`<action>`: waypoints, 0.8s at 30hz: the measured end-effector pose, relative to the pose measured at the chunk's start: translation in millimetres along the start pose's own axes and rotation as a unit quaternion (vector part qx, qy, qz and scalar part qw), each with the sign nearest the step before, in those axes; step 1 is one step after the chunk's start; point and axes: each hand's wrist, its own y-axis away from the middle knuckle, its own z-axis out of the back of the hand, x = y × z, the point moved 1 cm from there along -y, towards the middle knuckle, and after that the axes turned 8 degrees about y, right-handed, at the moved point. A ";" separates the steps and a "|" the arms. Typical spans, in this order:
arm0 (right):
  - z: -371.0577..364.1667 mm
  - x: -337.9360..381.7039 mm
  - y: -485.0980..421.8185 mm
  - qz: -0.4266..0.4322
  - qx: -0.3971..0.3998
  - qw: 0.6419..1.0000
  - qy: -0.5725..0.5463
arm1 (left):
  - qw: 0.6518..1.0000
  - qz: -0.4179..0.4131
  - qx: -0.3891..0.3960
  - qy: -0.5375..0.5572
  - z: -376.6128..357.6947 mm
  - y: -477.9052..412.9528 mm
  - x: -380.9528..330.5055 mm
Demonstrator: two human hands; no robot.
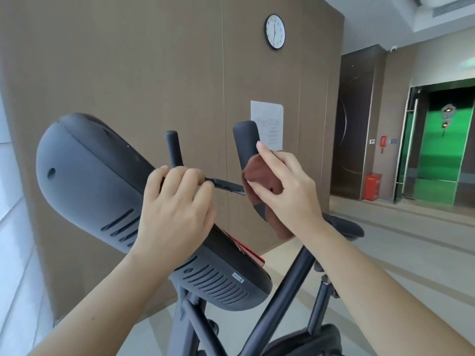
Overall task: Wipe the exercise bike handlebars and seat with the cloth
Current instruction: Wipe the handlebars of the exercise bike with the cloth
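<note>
two hands are up at the bike's bars, seen from above and behind. the right hand (285, 194) holds the brown cloth (258, 176) wrapped against the lower part of the thick padded handlebar grip (245, 140) on the right. its fingers and thumb curl round cloth and bar, while the forefinger lies straight along the grip, its tip on bare padding above the cloth. a tail of the cloth hangs down below the hand, near the wrist.

the left hand (177, 209) is closed over a flat black bar (226, 186), fingers curled on top of it. the bar's free end sticks out to the right and reaches the cloth. just beyond those knuckles the thin upright grip (173, 147) rises bare. the hand lies over the grey console housing (84, 173), which tilts down to the right.

a dark padded piece (344, 224) shows just past the right forearm; i cannot tell whether it is the seat. black frame tubes (282, 291) run down near the bottom edge.

far off, a clock (275, 30) and a sheet of paper (267, 116) hang on the brown wall. a red box (372, 186) stands on the floor at the right, beside a green-lit glass door (437, 142).
</note>
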 end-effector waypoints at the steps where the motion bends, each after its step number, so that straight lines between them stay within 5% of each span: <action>1: -1.2 -2.3 -4.2 -0.006 0.005 1.000 -0.020 | 1.000 0.007 -0.020 0.008 0.8 -8.2 -2.2; 4: -1.5 -10.5 3.9 -0.014 0.028 0.998 -0.045 | 0.997 -0.008 -0.032 0.065 -2.7 -29.6 -9.0; 10: 25.5 -68.9 46.9 0.026 0.167 0.986 -0.010 | 0.982 0.016 0.099 0.160 -25.5 -30.8 -23.6; 16: 14.5 -66.4 14.9 -0.010 0.241 0.960 -0.140 | 0.965 0.095 0.098 0.224 -35.3 -22.9 -40.3; 24: 32.7 -131.5 22.0 0.008 0.352 0.923 -0.154 | 0.973 0.157 0.079 0.150 -43.6 -18.4 -69.1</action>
